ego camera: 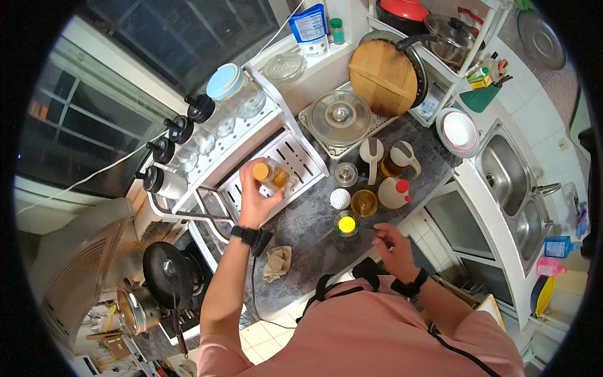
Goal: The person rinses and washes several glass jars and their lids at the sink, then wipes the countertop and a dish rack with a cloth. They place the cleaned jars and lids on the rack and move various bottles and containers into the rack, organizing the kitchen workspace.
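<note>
My left hand (256, 200) grips a small clear jar (281, 177) with an orange-yellow lid. The jar is tilted over the lower shelf of the white rack (301, 162), and yellowish-brown contents show through its wall. Over the counter's front edge, my right hand (395, 249) has loosely curled fingers, and nothing shows in it. Closest to that hand is a jar with a bright yellow lid (347, 225). Around it stand a white-lidded container (340, 199), an amber glass jar (364, 203), a red-capped jug (393, 192) and a glass-lidded jar (346, 174).
Two white-topped pitchers (400, 158) stand behind the jars. A crumpled brown cloth (277, 264) lies on the counter. Several black-lidded jars (176, 129) line the rack's upper shelf. A wok (167, 273) is on the stove at left; a steel sink (504, 169) is at right.
</note>
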The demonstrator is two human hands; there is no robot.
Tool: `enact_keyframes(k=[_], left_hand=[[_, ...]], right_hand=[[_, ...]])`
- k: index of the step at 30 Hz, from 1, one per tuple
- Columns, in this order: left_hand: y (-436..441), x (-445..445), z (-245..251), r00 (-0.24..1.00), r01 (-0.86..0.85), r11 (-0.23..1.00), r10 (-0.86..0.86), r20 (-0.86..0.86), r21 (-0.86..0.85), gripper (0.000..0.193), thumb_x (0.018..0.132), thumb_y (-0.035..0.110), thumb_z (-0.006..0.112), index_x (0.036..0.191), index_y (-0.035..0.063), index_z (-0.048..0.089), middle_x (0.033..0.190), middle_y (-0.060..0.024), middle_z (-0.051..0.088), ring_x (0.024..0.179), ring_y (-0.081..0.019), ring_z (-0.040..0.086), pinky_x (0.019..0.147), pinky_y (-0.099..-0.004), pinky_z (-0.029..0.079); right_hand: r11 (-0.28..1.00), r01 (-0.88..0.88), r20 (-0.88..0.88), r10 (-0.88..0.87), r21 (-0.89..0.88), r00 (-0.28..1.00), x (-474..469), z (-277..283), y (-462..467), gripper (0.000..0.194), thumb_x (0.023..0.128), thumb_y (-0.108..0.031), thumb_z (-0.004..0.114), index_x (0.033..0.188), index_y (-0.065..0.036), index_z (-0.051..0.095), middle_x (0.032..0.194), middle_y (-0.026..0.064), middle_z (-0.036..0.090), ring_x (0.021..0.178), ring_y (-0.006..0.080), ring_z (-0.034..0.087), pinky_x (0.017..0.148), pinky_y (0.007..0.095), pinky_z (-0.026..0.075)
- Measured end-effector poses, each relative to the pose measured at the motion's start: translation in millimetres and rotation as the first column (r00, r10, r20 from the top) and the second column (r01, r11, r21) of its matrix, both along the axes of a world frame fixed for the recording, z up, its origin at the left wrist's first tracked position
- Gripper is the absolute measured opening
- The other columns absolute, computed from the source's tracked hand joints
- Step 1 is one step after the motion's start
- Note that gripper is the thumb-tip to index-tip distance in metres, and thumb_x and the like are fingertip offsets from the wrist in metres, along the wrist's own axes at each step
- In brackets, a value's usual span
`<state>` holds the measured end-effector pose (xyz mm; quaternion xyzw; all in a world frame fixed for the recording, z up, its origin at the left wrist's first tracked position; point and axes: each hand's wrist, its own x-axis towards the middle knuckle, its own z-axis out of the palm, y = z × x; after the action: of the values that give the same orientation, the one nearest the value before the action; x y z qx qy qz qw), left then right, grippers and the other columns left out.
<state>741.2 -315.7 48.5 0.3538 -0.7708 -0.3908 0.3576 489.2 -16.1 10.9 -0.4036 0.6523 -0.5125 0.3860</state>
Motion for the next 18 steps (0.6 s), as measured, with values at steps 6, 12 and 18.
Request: enact_keyframes(k=[6, 12, 18], left_hand=[[-86.5, -16.8, -60.2, 0.996, -0.067, 0.997, 0.069, -0.051, 0.05, 0.076, 0.073, 0.004, 0.085, 0.14, 0.003, 0.05, 0.143, -0.0101, 0.044, 0.13, -0.0247, 0.052, 0.105, -0.0416, 0.051], [-129.4, -33.3, -83.9, 0.998, -0.07, 0.996, 0.07, -0.003, 0.061, 0.066, 0.077, 0.005, 0.083, 0.136, -0.0044, 0.053, 0.135, -0.0143, 0.053, 0.122, -0.0253, 0.06, 0.101, -0.0396, 0.057], [-144.7, -39.9, -73.1, 0.982, -0.148, 0.987, 0.138, 0.131, 0.068, 0.066, 0.084, 0.011, 0.077, 0.143, -0.004, 0.05, 0.145, -0.018, 0.055, 0.134, -0.0281, 0.054, 0.113, -0.0375, 0.042]], right_hand=[[0.98, 0.078, -0.125, -0.055, 0.185, 0.991, -31.6, 0.3, 38.9, 0.038, 0.097, -0.001, 0.061, 0.135, -0.006, 0.057, 0.093, 0.0071, 0.07, 0.077, 0.0148, 0.065, 0.069, 0.0296, 0.053], [0.955, 0.234, -0.115, -0.215, 0.185, 0.97, -49.7, -4.8, 74.5, 0.039, 0.099, 0.0, 0.059, 0.137, -0.006, 0.053, 0.093, 0.008, 0.068, 0.08, 0.0146, 0.065, 0.072, 0.0304, 0.053], [0.952, 0.243, -0.123, -0.223, 0.184, 0.967, -52.4, -10.5, 67.2, 0.035, 0.099, -0.005, 0.061, 0.134, -0.005, 0.055, 0.092, 0.0067, 0.067, 0.078, 0.0129, 0.063, 0.071, 0.0286, 0.051]])
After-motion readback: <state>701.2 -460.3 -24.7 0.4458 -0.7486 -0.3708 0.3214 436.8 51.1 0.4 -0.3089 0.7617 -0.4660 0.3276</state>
